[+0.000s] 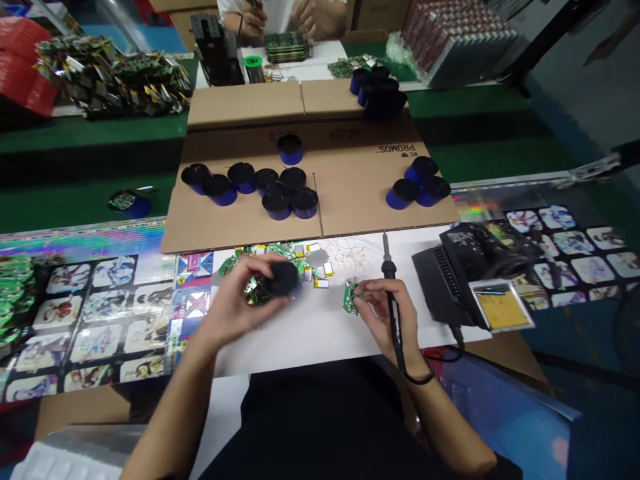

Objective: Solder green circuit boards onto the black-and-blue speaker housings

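Observation:
My left hand is closed around a round black housing, which is blurred by motion. In my right hand a soldering iron points away from me, its metal tip up the table. The thumb and fingertips of that same hand pinch a small green circuit board over the white work surface. Behind my left hand lies a pile of green boards with small silver-and-yellow batteries. Thin wire scraps are scattered between the hands.
Several blue-and-black round housings stand on a cardboard sheet, with more at its right. A black soldering station and a yellow sponge tray sit right. Across the table a co-worker's hands are beside stacked boards.

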A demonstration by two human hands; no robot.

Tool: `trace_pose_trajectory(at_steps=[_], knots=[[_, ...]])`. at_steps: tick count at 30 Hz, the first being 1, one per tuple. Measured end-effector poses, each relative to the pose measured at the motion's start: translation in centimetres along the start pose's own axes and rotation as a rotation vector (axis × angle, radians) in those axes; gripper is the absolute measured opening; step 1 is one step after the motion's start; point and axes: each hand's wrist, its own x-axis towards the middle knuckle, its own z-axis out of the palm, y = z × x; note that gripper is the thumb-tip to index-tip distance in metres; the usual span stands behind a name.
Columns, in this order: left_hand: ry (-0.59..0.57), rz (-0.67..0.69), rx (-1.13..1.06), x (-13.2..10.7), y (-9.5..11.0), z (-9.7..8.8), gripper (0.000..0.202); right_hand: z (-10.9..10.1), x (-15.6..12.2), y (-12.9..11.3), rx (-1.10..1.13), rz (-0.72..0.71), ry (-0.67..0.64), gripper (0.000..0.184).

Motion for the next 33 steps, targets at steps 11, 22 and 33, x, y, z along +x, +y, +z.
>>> trace_pose_trajectory(at_steps=[11,22,33], knots=[[-0.020,0.006,0.094,-3.4,-0.4,8.2,0.057,-1.5,-0.7,0.1,-0.138,-0.079,-0.258,0.040],[-0.218,0.007,0.049,-1.4,0.7,8.2,0.066,-1.6,0.1,-0.6,-0.123,-0.075,-0.060,0.028],[-0.248,-0.052,-0.189,-1.7,-0.2,8.5,0.081,-1.3,-1.3,-0.5,-0.085,-0.054,-0.130,0.027]])
